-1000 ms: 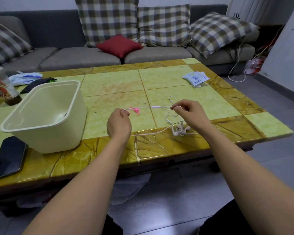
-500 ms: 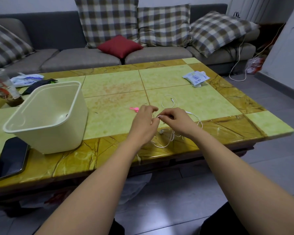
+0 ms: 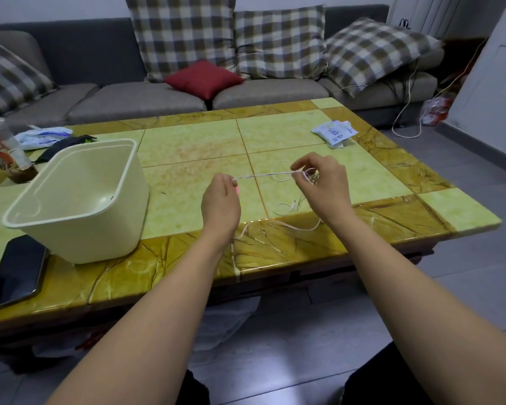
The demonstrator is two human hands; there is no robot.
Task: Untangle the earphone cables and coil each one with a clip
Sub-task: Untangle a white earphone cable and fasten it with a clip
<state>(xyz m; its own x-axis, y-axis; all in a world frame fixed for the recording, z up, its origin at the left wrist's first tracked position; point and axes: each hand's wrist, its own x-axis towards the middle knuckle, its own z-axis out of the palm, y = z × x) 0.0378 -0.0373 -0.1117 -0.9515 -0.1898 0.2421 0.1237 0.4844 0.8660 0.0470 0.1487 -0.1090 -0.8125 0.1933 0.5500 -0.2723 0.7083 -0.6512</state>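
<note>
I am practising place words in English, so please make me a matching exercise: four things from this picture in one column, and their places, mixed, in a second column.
1. phone
2. red cushion
3. white packet
4. white cable

A. on the sofa
B. near left corner of the table
C. far right part of the table
D. stretched between the left hand and the right hand

Pairs: 1-B, 2-A, 3-C, 4-D.

Home living room, grey sofa [image 3: 135, 100], checked cushions [image 3: 279, 42], tiled coffee table [image 3: 304, 244]
</note>
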